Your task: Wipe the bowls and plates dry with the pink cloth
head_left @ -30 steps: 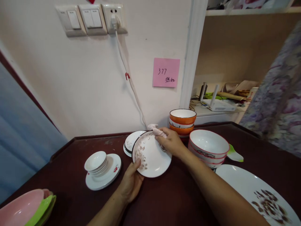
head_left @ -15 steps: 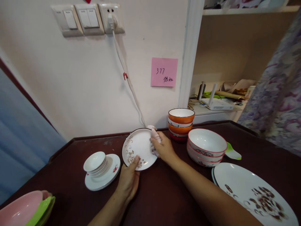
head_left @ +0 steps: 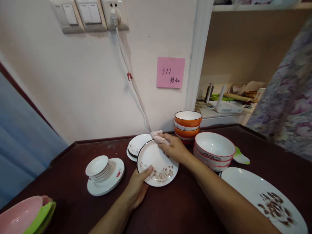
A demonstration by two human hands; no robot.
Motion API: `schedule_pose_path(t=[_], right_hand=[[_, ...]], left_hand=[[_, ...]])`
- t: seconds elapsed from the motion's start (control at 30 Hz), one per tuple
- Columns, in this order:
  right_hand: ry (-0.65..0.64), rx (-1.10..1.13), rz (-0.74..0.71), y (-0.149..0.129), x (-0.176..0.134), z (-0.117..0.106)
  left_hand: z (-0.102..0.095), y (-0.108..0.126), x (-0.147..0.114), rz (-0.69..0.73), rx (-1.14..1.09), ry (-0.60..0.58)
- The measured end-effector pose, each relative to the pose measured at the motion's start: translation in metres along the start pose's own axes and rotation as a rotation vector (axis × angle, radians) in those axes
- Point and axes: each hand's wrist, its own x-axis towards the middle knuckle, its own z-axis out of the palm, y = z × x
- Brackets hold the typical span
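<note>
A round white plate (head_left: 156,159) with brown flowers and a dark rim is held tilted above the table. My left hand (head_left: 138,187) grips its lower left edge, thumb on the face and fingers underneath. At the plate's upper right rim, my right hand (head_left: 175,148) is closed on a pale pink cloth (head_left: 159,137) pressed against the edge. Behind the held plate lies a small stack of similar plates (head_left: 137,143), partly covered by it. The fingers beneath the plate are hidden.
Small white bowls (head_left: 97,166) sit on white plates (head_left: 117,182) at left. Pink and green dishes (head_left: 26,211) are front left. Orange bowls (head_left: 187,122), red-rimmed bowls (head_left: 215,146), a green-tipped spoon (head_left: 241,157) and large oval plates (head_left: 263,195) stand right. A cord (head_left: 133,84) hangs down the wall.
The held plate has moved right and toward me, uncovering the stacked plates behind it. My right hand and the cloth have shifted slightly right, now at the upper rim.
</note>
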Motion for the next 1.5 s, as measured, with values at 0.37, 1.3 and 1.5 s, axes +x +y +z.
schedule_pose_path(t=[0.37,1.3,1.5], right_hand=[[0.237,0.15,0.174,0.042,-0.012,0.07],[-0.468,-0.823,-0.533,-0.026,-0.039,0.057],[-0.205,-0.967,-0.392,-0.024,-0.021,0.045]], left_hand=[[0.004,0.005,0.006,0.351,-0.131,0.244],[-0.003,0.006,0.004,0.182,-0.207,0.131],[-0.002,0.001,0.003,0.138,-0.17,0.036]])
